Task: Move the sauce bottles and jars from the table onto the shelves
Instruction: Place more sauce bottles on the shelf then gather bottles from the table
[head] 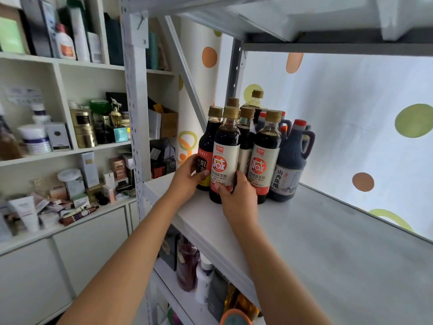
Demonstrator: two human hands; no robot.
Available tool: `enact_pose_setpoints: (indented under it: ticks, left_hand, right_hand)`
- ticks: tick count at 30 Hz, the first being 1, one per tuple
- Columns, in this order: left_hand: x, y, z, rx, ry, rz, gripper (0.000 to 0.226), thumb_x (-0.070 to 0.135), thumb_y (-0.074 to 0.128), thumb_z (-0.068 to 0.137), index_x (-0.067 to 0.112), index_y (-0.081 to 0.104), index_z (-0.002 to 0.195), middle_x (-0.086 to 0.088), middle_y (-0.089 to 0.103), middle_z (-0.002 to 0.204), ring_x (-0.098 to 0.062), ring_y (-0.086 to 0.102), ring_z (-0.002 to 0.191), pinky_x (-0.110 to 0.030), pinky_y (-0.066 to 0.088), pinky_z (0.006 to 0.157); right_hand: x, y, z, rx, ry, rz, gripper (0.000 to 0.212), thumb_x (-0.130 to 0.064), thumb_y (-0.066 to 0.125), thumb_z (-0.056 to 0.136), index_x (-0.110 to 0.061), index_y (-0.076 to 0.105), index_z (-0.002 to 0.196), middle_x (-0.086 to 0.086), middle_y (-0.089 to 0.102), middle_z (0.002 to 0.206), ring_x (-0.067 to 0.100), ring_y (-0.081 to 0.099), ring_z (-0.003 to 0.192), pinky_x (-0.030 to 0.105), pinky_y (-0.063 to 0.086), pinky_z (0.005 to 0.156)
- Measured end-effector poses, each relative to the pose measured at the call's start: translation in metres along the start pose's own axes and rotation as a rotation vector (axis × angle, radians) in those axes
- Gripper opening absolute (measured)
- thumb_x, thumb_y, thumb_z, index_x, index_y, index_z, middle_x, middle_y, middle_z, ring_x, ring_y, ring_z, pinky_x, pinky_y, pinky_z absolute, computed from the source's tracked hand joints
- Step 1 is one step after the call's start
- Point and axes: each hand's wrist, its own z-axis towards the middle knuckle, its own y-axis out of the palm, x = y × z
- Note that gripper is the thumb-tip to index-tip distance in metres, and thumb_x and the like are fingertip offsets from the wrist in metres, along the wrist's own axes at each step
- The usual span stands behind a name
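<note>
- Head view, centre of the frame: the left hand (187, 177) curled round the lower body of a dark bottle with a black-and-yellow label (204, 158), which stood upright on the white shelf (316, 242).
- Just right of it, the right hand (236, 195) gripped the base of a soy sauce bottle with a red-and-white label (223, 158), thumb across the label front; the bottle stood upright at the front of the group, touching its neighbours.
- To the right stood a second bottle with the same label (266, 158), then a dark jug with a red cap and handle (291, 165); more tan-capped bottles (246, 127) were packed behind, towards the shelf's rear corner.
- Behind the shelf hung a white curtain with orange and green dots (363, 113).
- Left of the frame: a white cabinet (58, 73) crowded with jars and boxes.
- Bottom centre: a lower shelf (187, 301) carried further bottles.
</note>
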Motion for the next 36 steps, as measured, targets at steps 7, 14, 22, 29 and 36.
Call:
enact_pose_setpoints:
  ticks: [7,14,22,29,36]
  left_hand:
    - [-0.008,0.003,0.008,-0.023,0.02,-0.009,0.05,0.02,0.063,0.094,0.024,0.045,0.14,0.008,0.055,0.138,-0.007,0.047,0.13,-0.023,0.041,0.1]
    - [-0.008,0.005,0.006,-0.021,0.034,-0.053,0.047,0.019,0.064,0.093,0.03,0.045,0.135,0.021,0.055,0.122,0.003,0.05,0.119,-0.018,0.042,0.097]
    - [-0.016,0.004,0.009,-0.004,-0.024,-0.023,0.055,0.031,0.064,0.092,0.029,0.04,0.141,0.002,0.054,0.139,-0.014,0.05,0.128,-0.035,0.044,0.104]
    - [-0.013,-0.009,-0.014,0.067,-0.149,0.259,0.046,0.021,0.059,0.093,0.01,0.05,0.136,-0.006,0.059,0.131,-0.024,0.056,0.12,-0.033,0.045,0.095]
    - [-0.005,-0.011,-0.12,-0.197,0.206,0.846,0.045,0.032,0.024,0.106,0.018,0.044,0.145,0.002,0.039,0.153,-0.015,0.024,0.146,-0.034,0.013,0.119]
  right_hand:
    - [0.007,0.007,0.008,0.023,-0.003,0.004,0.057,-0.033,0.076,0.083,-0.016,0.051,0.132,0.001,0.06,0.121,0.019,0.057,0.109,0.031,0.049,0.088]
    - [0.017,0.013,0.012,0.057,0.04,0.073,0.053,-0.039,0.081,0.076,-0.017,0.056,0.118,-0.001,0.065,0.113,0.018,0.061,0.104,0.042,0.054,0.089]
    - [0.022,0.015,0.011,0.02,0.093,0.051,0.054,-0.044,0.082,0.074,-0.019,0.057,0.115,-0.003,0.066,0.111,0.017,0.062,0.103,0.041,0.054,0.089]
    - [0.013,0.004,-0.014,-0.232,0.112,-0.212,0.062,-0.026,0.074,0.084,-0.01,0.043,0.136,0.008,0.047,0.137,0.026,0.047,0.125,0.029,0.041,0.096]
    - [0.001,-0.007,-0.055,-0.494,0.03,-0.693,0.066,-0.047,0.025,0.103,-0.006,0.02,0.154,0.012,0.018,0.163,0.026,0.013,0.151,0.045,0.01,0.123]
